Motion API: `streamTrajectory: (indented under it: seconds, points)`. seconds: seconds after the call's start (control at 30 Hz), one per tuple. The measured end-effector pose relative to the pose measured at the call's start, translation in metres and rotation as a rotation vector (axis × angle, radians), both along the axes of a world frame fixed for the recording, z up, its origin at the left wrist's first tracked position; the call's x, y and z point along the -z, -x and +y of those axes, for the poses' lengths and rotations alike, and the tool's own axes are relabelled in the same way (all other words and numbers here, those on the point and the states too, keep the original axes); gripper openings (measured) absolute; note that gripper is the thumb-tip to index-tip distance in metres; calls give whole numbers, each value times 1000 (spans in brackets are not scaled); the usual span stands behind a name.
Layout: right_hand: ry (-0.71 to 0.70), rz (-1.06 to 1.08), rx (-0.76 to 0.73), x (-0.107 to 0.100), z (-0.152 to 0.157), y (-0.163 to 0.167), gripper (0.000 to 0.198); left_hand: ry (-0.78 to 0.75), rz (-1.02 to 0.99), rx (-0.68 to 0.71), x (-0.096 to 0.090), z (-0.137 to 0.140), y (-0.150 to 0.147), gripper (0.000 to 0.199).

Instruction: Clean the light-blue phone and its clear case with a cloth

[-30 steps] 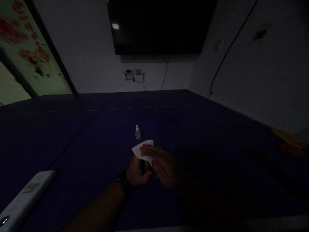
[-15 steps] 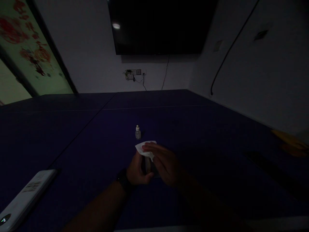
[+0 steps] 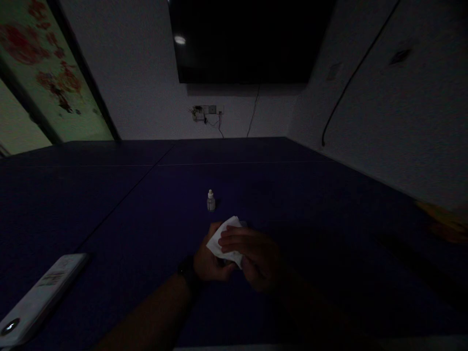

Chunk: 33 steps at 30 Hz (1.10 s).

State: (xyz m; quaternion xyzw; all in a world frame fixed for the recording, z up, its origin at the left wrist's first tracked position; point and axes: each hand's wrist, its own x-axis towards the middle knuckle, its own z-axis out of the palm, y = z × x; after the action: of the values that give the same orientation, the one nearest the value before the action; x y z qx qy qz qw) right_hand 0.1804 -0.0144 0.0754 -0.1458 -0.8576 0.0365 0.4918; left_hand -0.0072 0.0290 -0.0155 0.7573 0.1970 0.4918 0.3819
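Note:
A white tissue [image 3: 225, 243] lies under the fingers of my right hand [image 3: 256, 251], which press it from above and from the right. My left hand [image 3: 210, 258], with a dark watch [image 3: 187, 270] on its wrist, curls round a small object beneath the tissue. That object is almost fully covered, and in the dim light I cannot make out what it is. Just beyond my hands a small clear dropper bottle [image 3: 211, 203] with a white cap stands upright on the dark blue table [image 3: 153, 219].
A long white device [image 3: 44, 295] with a label lies at the left front. On the right are a dark flat object [image 3: 402, 256] and a yellow item [image 3: 442, 217] near the wall. A large black screen [image 3: 244, 41] hangs on the far wall, above sockets [image 3: 208, 110] with cables.
My right hand has slid the tissue slightly toward me and down over the object, which showed more before. My left hand keeps its hold. The view has shifted slightly.

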Motion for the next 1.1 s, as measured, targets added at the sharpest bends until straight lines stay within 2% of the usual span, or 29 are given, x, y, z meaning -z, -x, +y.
streamTrajectory:
  seconds: [0.07,0.17,0.33,0.4,0.43,0.53,0.6,0.67,0.77,0.83,0.9,1.03,1.1]
  points:
    - [71,20,104,1,4,4,46,-142,-2,-16,0,1,-4,96]
    - [165,40,207,3,9,6,45,-193,-1,1,-2,1,-7,105]
    - [53,56,-32,2,7,-1,48,-323,104,-53,-2,1,1,88]
    - [56,72,-62,2,6,1,48,-328,122,-53,-3,1,2,86]
    - [97,83,-32,3,6,3,47,-310,107,-58,-3,1,2,87]
    - [328,120,136,6,9,10,40,-196,40,-37,-8,-1,-2,89]
    - [409,131,182,8,11,11,37,-154,16,-11,-10,-2,-3,92]
    - [347,116,126,8,11,8,37,-196,39,-42,-9,-2,-2,91]
    - [193,92,-29,7,8,0,40,-272,115,-101,-7,-2,1,78]
    - [189,126,-77,5,6,-2,38,-282,133,-119,-9,-3,1,75]
    - [338,227,0,5,7,0,33,-281,117,-191,-15,-4,-1,81]
    - [840,385,314,10,12,11,41,-300,187,-467,-31,-3,-3,77]
    - [935,354,323,14,15,16,43,-329,255,-570,-37,-2,-2,73]
